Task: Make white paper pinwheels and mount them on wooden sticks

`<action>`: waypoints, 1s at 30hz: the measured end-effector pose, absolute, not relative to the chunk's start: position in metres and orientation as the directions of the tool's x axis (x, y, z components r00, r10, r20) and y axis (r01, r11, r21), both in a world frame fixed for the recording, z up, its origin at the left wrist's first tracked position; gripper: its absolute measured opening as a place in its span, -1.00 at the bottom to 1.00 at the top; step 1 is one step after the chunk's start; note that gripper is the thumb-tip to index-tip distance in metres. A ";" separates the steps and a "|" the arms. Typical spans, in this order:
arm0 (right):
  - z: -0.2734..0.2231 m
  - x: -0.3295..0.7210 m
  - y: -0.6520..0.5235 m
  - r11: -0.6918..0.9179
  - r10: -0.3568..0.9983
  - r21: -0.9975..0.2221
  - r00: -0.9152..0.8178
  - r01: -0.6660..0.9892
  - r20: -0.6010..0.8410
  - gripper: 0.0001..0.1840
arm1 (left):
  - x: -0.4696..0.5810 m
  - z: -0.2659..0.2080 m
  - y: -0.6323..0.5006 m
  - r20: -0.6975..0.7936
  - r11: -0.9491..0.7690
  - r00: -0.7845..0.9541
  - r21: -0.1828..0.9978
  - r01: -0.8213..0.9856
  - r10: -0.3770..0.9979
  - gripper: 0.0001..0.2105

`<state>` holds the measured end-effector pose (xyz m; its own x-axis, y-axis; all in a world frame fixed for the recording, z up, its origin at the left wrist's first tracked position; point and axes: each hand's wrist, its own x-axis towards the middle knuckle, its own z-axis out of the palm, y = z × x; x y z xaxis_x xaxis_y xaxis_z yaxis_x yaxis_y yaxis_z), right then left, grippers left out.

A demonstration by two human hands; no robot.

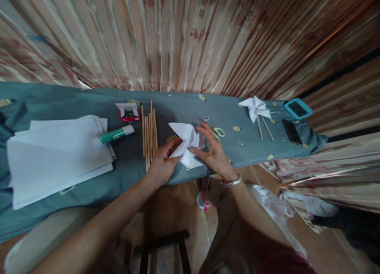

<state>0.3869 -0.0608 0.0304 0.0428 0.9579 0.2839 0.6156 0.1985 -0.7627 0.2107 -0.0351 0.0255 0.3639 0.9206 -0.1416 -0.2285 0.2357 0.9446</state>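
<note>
Close to the near edge of the counter (89,179), which is draped in a blue-grey cloth, both hands work a folded white paper pinwheel (187,142) lying flat on the cloth. The left hand (162,163) pinches the pinwheel's lower left flap between thumb and fingers; the right hand (212,149), a silver bangle (231,182) at its wrist, has its fingers spread and its fingertips pressing on the paper's right side. The pinwheel's lowest point nearly reaches the counter's front edge, so little room lies toward the body. Just left of the left hand lies a bundle of thin wooden sticks (149,129), set lengthwise toward the far edge. Farther left are a green-and-white glue stick (115,135) and a broad stack of white paper sheets (56,155), with a small red-and-white box (128,112) behind the glue. Right of the right hand, green-handled scissors (219,132) lie near, then bare cloth opens out. Beyond that, a finished white pinwheel on two sticks (255,108), a dark phone (292,132) and a blue-framed tablet (297,108) sit at the right end. A striped curtain (190,36) hangs behind the far edge.
</note>
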 end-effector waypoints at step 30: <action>0.028 0.381 -0.060 0.188 0.980 -0.766 -0.066 0.615 0.188 -0.53 | 0.204 0.027 -0.035 -0.131 0.145 0.333 0.989 -0.017 0.934 -0.63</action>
<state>0.3809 -0.0598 0.0277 -0.0665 0.9799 0.1879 0.6149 0.1885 -0.7657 0.2041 -0.0350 0.0268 0.3327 0.9338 -0.1315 -0.0166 0.1452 0.9893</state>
